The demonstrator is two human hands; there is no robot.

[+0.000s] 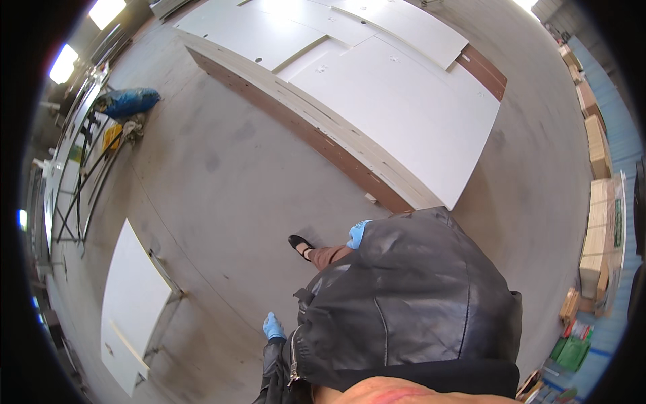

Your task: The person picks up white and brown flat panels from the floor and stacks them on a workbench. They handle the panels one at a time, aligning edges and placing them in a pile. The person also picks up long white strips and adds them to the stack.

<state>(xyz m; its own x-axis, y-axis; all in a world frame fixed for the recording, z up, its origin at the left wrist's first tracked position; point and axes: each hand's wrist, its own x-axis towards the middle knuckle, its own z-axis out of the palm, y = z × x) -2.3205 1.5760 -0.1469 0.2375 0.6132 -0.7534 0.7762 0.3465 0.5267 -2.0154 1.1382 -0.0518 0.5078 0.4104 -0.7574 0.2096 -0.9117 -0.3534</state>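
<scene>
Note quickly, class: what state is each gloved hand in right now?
Left hand: nothing visibly held; whether open or closed cannot be told.
Right hand: partly hidden by the black jacket; whether open or closed cannot be told.

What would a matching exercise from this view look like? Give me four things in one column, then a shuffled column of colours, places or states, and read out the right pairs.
Column one:
1. Left hand
2. Shoe
3. Large platform
4. Smaller panel

Column two:
A. White, at the lower left of the view
B. Black, near the middle of the view
C. Gloved in light blue
D. White on top, brown along its lower side

Right pairs: 1-C, 2-B, 3-D, 4-A
</scene>
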